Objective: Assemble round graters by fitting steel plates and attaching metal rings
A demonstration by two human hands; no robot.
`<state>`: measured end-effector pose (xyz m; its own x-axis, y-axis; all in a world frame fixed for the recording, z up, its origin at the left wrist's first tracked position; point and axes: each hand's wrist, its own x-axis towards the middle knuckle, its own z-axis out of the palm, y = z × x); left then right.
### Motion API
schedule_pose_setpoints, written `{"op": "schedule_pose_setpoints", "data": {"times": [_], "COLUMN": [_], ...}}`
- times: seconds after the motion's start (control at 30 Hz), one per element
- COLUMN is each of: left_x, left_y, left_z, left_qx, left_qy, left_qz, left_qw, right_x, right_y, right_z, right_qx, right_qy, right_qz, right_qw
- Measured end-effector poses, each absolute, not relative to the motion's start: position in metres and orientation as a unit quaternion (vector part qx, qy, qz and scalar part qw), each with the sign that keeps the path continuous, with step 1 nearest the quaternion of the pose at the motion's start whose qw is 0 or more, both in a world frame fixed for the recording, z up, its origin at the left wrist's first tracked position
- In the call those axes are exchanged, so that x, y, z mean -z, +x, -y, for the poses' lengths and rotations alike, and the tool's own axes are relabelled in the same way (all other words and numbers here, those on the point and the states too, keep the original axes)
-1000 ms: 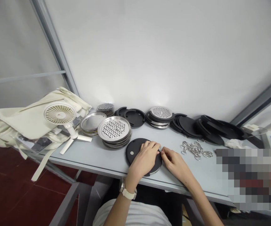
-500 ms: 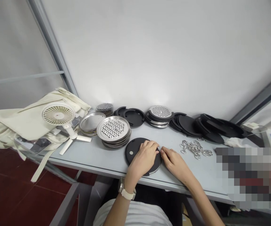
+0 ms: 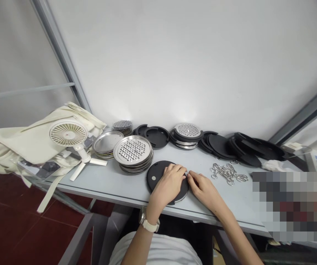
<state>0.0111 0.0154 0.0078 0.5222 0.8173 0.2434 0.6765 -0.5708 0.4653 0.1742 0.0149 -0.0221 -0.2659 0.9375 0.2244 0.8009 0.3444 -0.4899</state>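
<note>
A watch [image 3: 149, 222] sits on the left wrist. Its strap is pale cream, smooth and fairly broad, and a small silver-toned metal case shows at its left end; the dial is too small to read. Just above the watch is the bare left hand [image 3: 168, 184], and up to the right of the watch is the bare right hand [image 3: 204, 187]. Both forearms are uncovered along all of their visible length. Below the watch lies a white shirt [image 3: 161, 252] of plain cloth with soft folds.

Flat black disc [image 3: 155, 173], pale dot on top, near table [image 3: 111, 184] edge
</note>
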Motion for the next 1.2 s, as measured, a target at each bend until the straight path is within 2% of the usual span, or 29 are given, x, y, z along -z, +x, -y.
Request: {"op": "schedule_pose_setpoints", "data": {"times": [0.27,0.7,1.2], "left_x": [-0.006,-0.0066,-0.0072], "left_y": [0.0111,0.0111,0.0102], "left_z": [-0.0158,-0.0157,-0.0147], "left_qx": [-0.238,-0.233,-0.231], "left_qy": [0.858,0.858,0.856], "left_qz": [-0.429,-0.43,-0.437], "left_qw": [0.151,0.161,0.15], "right_x": [0.0231,0.0205,0.0229], "right_y": [0.1727,0.1741,0.1764], "right_z": [-0.0157,-0.0186,-0.0192], "right_qx": [-0.153,-0.264,-0.264], "right_qy": [-0.564,-0.554,-0.559], "right_qz": [0.769,0.728,0.712], "right_qw": [0.26,0.304,0.334]}}
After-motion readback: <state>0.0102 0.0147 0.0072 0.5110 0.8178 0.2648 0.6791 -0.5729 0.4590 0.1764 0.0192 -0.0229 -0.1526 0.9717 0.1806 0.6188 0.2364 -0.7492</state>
